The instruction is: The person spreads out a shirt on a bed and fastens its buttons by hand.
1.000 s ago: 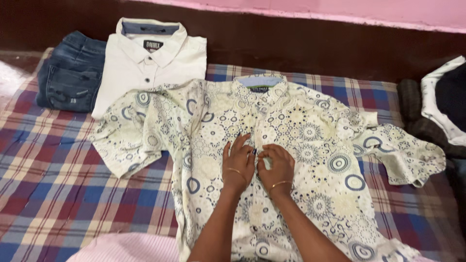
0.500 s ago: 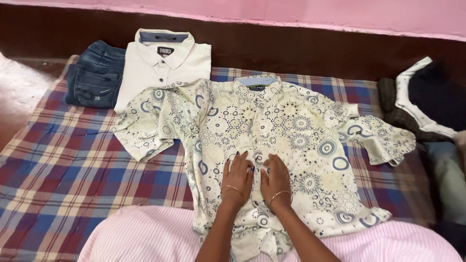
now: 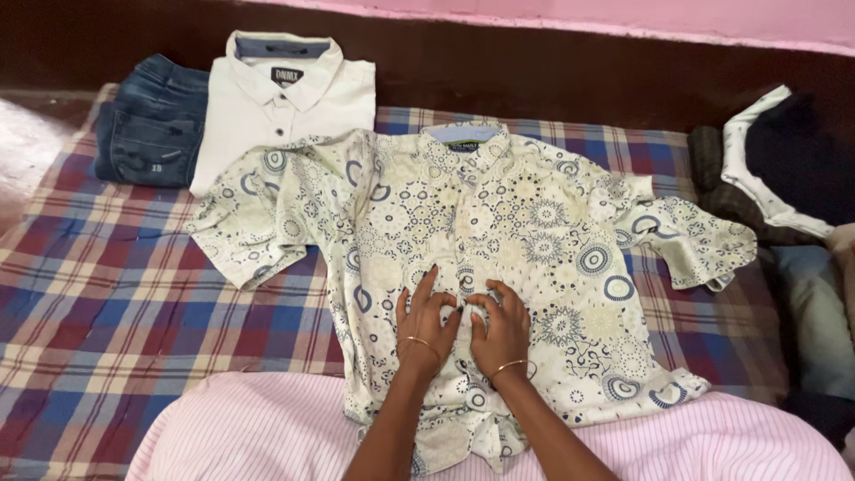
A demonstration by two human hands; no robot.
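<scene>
- Pink striped cloth [image 3: 267, 428] nearest, under both forearms, covers the person's lap; shirt hem lies over it.
- Left hand [image 3: 426, 322] flat on patterned shirt [image 3: 534, 223], fingers spread, pressing beside the button line; thin bangle at wrist.
- Right hand [image 3: 500, 330] flat on same shirt, just right of left hand, fingertips close to the left's, nearly touching; bangle at wrist too.
- Neither hand grips anything, both lie open, palms down on the fabric.
- Shirt spread front-up under the hands, collar away from them, sleeves out to both sides.
- Plaid sheet [image 3: 116, 303] under shirt, showing left and right of hands.
- Beyond, far left of hands: folded white shirt [image 3: 285, 107], its lower edge tucked under the patterned shirt's left sleeve.
- Folded jeans [image 3: 147, 125] just left of white shirt, touching.
- Far right of hands: dark clothes pile [image 3: 793, 160] with white trim, off the sheet edge.
</scene>
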